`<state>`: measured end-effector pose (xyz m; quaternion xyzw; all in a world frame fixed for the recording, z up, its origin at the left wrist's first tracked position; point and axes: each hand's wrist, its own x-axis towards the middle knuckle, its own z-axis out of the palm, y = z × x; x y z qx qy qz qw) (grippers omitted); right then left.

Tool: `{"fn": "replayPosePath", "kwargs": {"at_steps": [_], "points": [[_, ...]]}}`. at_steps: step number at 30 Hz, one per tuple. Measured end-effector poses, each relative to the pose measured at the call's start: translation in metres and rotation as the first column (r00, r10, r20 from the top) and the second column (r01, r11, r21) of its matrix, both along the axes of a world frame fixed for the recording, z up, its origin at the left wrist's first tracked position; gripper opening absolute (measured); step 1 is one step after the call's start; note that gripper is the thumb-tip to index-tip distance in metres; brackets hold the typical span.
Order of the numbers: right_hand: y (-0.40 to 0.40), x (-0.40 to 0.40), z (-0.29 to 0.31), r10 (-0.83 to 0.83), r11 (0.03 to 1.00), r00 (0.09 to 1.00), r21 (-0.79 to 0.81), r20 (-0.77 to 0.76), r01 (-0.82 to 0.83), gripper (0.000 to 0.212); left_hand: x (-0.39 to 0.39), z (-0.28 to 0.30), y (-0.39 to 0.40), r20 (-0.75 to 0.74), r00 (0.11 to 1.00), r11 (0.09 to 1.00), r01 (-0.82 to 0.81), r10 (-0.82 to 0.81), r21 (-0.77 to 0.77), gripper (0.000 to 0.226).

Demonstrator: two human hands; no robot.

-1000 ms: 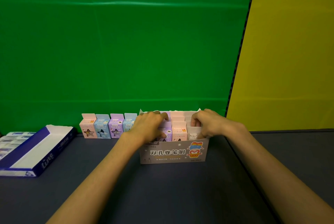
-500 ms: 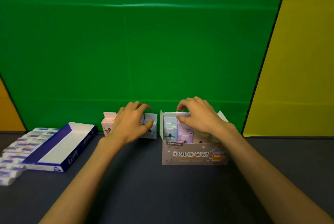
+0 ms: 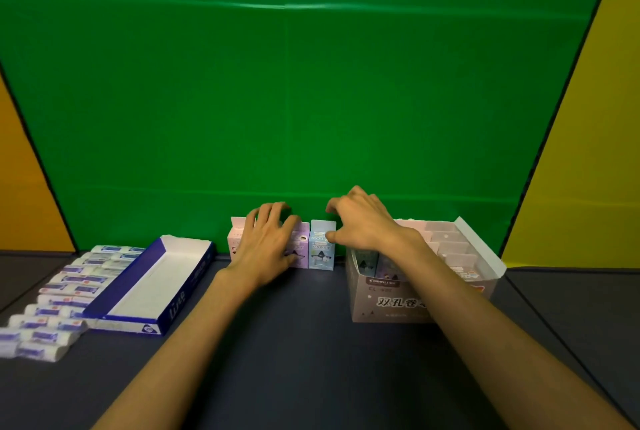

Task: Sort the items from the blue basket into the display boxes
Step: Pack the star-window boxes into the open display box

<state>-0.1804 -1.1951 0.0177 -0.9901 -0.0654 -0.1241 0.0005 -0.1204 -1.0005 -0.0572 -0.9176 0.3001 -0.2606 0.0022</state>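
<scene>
A row of small pastel boxes stands against the green backdrop: a pink box [image 3: 236,239], a purple box [image 3: 302,249] and a light blue box [image 3: 322,253]. My left hand [image 3: 266,246] lies over this row with fingers spread, covering its middle and touching the purple box's top. My right hand [image 3: 362,221] arches over the light blue box, its thumb against the box's right edge and its fingertips just above the top. To the right, the pink display box [image 3: 384,303] with printed characters holds several more small boxes.
An open blue-and-white display box [image 3: 156,285] lies at the left on the dark table. Beside it, several white-and-blue wrapped packets [image 3: 65,294] lie in rows. A yellow panel stands behind on each side of the backdrop.
Both hands left the pink display box and moved left to the row of small boxes. My view turned left, so the display box now sits further right.
</scene>
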Motion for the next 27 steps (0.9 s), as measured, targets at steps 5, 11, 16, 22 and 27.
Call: {"fn": "replayPosePath", "kwargs": {"at_steps": [5,11,16,22,27], "points": [[0.011,0.015,-0.004,-0.032,0.990,0.996,-0.140,-0.089,0.020,0.045,-0.005,-0.004,0.003,0.024,0.998,0.998,0.057,-0.057,-0.021,0.054],[0.024,0.026,-0.009,-0.082,0.971,0.991,-0.231,-0.105,0.056,0.043,-0.014,-0.006,0.014,-0.027,0.986,0.973,0.157,-0.164,-0.170,0.043],[0.031,0.033,-0.015,-0.104,0.947,0.993,-0.309,-0.049,0.084,0.037,-0.026,0.000,0.031,0.011,0.971,0.912,0.227,-0.237,-0.341,0.048],[0.041,0.038,-0.018,-0.099,0.937,0.994,-0.340,-0.037,0.081,0.032,-0.046,0.004,0.043,-0.031,0.960,0.731,0.191,-0.278,-0.655,0.055],[0.041,0.035,-0.008,0.012,0.994,0.998,-0.111,-0.059,-0.018,0.049,-0.051,0.018,0.044,-0.046,0.955,0.593,0.144,-0.293,-0.792,0.056]]}}
